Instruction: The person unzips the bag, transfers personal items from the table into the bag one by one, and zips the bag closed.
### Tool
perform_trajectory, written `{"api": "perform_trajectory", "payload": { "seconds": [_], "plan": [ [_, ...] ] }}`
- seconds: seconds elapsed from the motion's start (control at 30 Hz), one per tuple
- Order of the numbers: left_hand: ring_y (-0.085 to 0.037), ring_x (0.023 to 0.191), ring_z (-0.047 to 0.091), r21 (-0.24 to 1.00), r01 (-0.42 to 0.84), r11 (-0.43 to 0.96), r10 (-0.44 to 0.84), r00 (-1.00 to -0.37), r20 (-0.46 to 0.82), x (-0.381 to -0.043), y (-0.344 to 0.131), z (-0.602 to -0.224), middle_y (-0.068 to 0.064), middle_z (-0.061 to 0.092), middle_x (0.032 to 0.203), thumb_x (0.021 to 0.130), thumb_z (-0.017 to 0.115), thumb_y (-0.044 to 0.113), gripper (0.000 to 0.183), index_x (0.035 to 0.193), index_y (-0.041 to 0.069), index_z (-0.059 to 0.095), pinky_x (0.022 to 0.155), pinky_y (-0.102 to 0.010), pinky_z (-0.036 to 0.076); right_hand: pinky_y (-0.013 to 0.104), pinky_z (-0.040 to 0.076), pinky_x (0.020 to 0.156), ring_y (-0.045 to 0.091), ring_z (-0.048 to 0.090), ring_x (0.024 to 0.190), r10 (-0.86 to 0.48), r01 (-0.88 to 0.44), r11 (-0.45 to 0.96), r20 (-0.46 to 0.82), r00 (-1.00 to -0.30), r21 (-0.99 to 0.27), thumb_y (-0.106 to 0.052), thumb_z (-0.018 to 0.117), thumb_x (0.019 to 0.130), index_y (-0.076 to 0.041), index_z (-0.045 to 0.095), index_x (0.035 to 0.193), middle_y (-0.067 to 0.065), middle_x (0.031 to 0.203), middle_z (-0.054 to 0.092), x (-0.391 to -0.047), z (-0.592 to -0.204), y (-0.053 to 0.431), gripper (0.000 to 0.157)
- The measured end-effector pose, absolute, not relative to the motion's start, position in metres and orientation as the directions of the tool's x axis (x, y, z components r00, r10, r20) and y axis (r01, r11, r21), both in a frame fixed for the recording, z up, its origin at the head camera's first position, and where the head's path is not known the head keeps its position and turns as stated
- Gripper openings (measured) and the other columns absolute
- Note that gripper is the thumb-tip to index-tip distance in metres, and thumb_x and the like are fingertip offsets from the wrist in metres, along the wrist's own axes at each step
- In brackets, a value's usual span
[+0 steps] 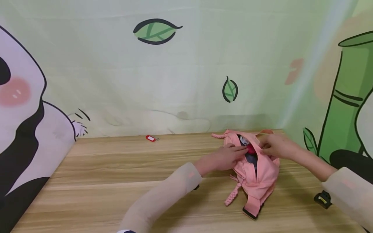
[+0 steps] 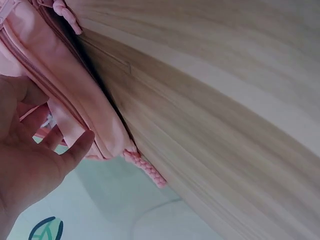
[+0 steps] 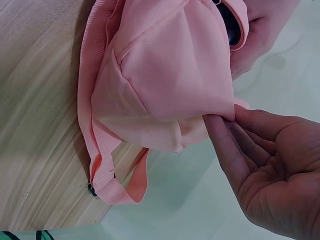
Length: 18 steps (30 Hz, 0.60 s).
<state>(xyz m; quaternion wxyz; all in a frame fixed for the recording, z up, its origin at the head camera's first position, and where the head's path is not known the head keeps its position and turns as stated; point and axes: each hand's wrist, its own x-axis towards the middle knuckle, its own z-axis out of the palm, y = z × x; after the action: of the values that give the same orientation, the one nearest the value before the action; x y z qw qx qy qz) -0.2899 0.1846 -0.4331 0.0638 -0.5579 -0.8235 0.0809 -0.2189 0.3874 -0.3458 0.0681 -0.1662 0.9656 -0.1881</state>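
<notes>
A small pink backpack (image 1: 263, 171) lies on the wooden table with its top opening gaping. My right hand (image 1: 276, 146) pinches the fabric at the opening's right edge between thumb and finger; the right wrist view shows the same hand (image 3: 280, 160) gripping that fold. Across the opening's left edge reaches my left hand (image 1: 225, 157), its fingers extended and their tips right at a red item (image 1: 250, 149) inside. In the left wrist view the left hand (image 2: 35, 160) has loosely spread fingers beside the bag's zipper (image 2: 47, 82). The deeper contents are hidden.
A red key tag (image 1: 150, 138) lies at the table's back edge, left of centre. Beside the right sleeve is a small black item (image 1: 322, 199) with a yellow mark. Braided pink cords and a webbing strap (image 1: 253, 207) trail from the backpack. A printed cloth backdrop (image 1: 189, 71) stands behind.
</notes>
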Motion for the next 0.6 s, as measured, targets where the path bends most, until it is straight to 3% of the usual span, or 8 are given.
{"api": "perform_trajectory", "payload": {
  "seconds": [0.2, 0.37, 0.47, 0.6],
  "plan": [
    [-0.017, 0.137, 0.032, -0.144, 0.921, 0.362, 0.932, -0.360, 0.043, -0.289, 0.176, -0.428, 0.001, 0.031, 0.153, 0.099, 0.046, 0.023, 0.050, 0.147, 0.016, 0.034, 0.109, -0.030, 0.030, 0.022, 0.051, 0.050, 0.009, 0.062, 0.057, -0.336, -0.286, 0.878, -0.070, -0.939, -0.383, -0.004, 0.064, 0.087, -0.001, 0.068, 0.088, 0.008, 0.078, 0.069, -0.220, -0.347, 0.387, 0.005],
    [-0.020, 0.135, 0.036, -0.090, 0.927, 0.364, 0.927, -0.351, 0.137, -0.298, 0.158, -0.432, -0.004, 0.040, 0.147, 0.098, 0.049, 0.020, 0.044, 0.140, 0.012, 0.045, 0.111, -0.033, 0.028, 0.022, 0.052, 0.050, 0.009, 0.063, 0.059, -0.334, -0.277, 0.870, -0.074, -0.940, -0.409, -0.003, 0.064, 0.087, 0.002, 0.068, 0.091, 0.009, 0.080, 0.069, -0.220, -0.349, 0.386, 0.008],
    [-0.021, 0.133, 0.039, -0.020, 0.902, 0.431, 0.892, -0.422, 0.164, -0.310, 0.142, -0.428, -0.006, 0.045, 0.142, 0.095, 0.051, 0.014, 0.042, 0.137, 0.011, 0.049, 0.112, -0.035, 0.027, 0.023, 0.051, 0.050, 0.009, 0.062, 0.058, -0.332, -0.280, 0.873, -0.065, -0.941, -0.400, -0.003, 0.064, 0.086, 0.001, 0.068, 0.092, 0.006, 0.076, 0.068, -0.218, -0.351, 0.388, 0.008],
    [-0.024, 0.129, 0.042, 0.118, 0.815, 0.567, 0.800, -0.579, 0.157, -0.333, 0.111, -0.422, -0.007, 0.048, 0.138, 0.092, 0.050, 0.006, 0.042, 0.134, 0.010, 0.051, 0.108, -0.037, 0.033, 0.023, 0.050, 0.050, 0.009, 0.061, 0.056, -0.324, -0.273, 0.879, -0.071, -0.943, -0.390, -0.005, 0.065, 0.086, -0.001, 0.068, 0.093, 0.000, 0.073, 0.066, -0.215, -0.354, 0.391, 0.009]
  ]
}}
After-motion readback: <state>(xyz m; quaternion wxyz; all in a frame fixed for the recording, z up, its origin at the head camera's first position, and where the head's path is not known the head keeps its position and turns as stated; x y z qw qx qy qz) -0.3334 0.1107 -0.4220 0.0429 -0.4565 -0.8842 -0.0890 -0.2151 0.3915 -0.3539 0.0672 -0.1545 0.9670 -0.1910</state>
